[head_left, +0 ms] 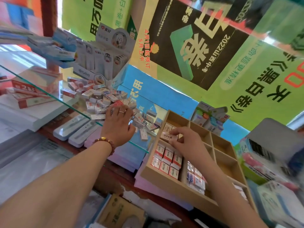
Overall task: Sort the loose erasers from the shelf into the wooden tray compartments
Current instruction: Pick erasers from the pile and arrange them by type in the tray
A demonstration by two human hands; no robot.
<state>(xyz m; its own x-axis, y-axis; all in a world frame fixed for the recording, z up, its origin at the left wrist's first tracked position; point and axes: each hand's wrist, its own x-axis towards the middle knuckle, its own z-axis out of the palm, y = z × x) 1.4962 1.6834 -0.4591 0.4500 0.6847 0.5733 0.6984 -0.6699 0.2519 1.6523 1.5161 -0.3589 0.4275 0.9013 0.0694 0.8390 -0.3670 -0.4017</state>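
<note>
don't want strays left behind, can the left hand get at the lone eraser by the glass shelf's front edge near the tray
Probably yes: the lone eraser lies uncovered on the glass shelf, just beside the left hand, with nothing between them.

- One head-worn view, tilted, looks forward and down from close above the wooden tray [164,181].
- Left of the tray lies the glass shelf [49,93]; posters [197,46] stand beyond.
</note>
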